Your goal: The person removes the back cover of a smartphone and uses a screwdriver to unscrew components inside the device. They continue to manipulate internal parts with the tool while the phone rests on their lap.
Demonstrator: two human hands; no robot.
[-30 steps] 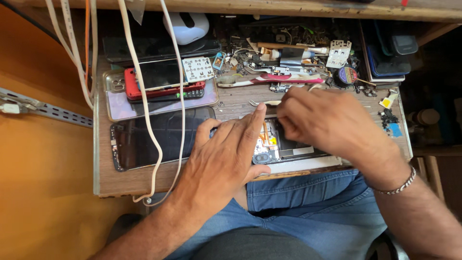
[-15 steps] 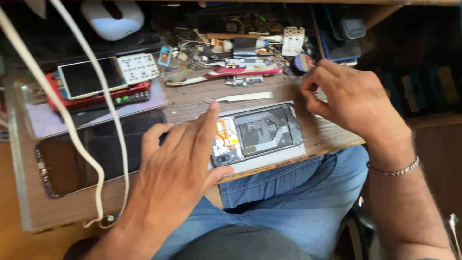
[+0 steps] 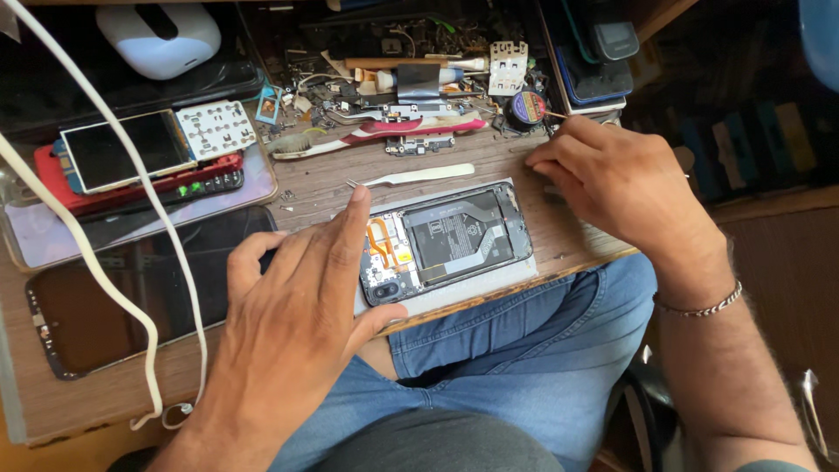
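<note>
Both hands (image 3: 297, 297) around opened phone (image 3: 450, 240).

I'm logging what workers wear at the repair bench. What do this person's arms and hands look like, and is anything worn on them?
Both forearms are bare, with no sleeves and no gloves. The left hand wears nothing: no ring or watch shows. The right hand has a thin silver chain bracelet around the wrist. Both arms show dark hair.

A worn, matt wooden bench (image 3: 542, 249) is shown bearing an opened phone (image 3: 446, 240) (glossy black plastic frame, metal shielding), pale metal tweezers (image 3: 419, 177) and a smooth white cable (image 3: 114, 288).
</note>
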